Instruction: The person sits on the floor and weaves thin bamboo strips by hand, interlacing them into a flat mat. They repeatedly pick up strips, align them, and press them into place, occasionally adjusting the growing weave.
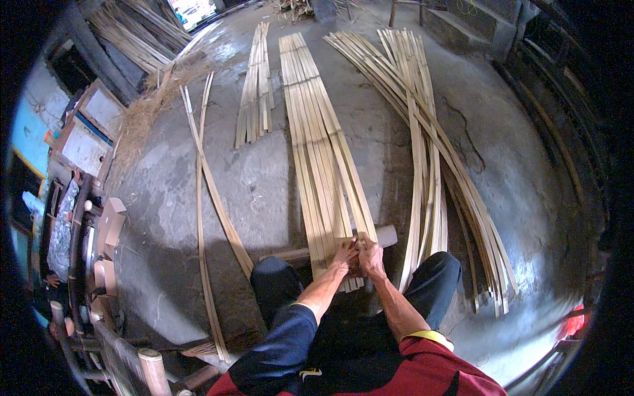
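A row of long, pale bamboo strips lies side by side and runs away from me, its near end resting across a round bamboo pole. At the row's near right corner, my left hand and my right hand are pressed close together. Their fingers are closed around the ends of the rightmost strips. How many strips they hold is hidden by the fingers. The near ends of other strips poke out just below my hands. My knees flank the row on both sides.
Crossed bundles of strips lie on the right, with a smaller bundle at the far left. Two loose strips cross on the concrete floor. A person in a patterned grey garment is at the left edge near cardboard boxes.
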The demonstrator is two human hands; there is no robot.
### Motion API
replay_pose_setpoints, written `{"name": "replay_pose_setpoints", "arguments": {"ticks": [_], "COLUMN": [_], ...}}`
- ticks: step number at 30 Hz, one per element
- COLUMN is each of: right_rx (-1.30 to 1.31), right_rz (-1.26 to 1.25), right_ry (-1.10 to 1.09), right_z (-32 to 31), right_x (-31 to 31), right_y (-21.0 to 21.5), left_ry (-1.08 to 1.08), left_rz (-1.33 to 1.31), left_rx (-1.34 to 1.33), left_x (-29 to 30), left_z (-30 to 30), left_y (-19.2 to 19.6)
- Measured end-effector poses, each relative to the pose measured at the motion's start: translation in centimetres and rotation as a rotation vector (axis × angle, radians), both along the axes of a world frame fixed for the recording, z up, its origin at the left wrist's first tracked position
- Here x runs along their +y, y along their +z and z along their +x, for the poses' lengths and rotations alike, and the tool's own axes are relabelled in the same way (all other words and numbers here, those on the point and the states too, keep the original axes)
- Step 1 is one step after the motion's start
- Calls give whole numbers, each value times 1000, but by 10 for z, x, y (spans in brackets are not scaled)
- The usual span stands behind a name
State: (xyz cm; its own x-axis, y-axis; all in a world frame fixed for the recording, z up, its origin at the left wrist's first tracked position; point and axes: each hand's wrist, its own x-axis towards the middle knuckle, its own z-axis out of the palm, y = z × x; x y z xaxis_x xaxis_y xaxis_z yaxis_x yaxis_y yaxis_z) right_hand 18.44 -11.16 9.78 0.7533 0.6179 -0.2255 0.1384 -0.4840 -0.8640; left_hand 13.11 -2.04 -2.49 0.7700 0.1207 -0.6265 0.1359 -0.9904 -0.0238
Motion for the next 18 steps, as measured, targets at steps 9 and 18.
{"name": "replay_pose_setpoints", "arguments": {"ticks": [9, 18], "right_rx": [40, -77], "right_rz": [-48, -96], "right_ry": [18, 34], "right_z": [3, -3], "right_x": [3, -13], "right_y": [-11, -32], "left_ry": [82, 313], "left_rz": [-171, -405], "left_rx": [-151, -839], "left_x": [-1, 9], "left_z": [-3, -35], "left_y": [0, 37]}}
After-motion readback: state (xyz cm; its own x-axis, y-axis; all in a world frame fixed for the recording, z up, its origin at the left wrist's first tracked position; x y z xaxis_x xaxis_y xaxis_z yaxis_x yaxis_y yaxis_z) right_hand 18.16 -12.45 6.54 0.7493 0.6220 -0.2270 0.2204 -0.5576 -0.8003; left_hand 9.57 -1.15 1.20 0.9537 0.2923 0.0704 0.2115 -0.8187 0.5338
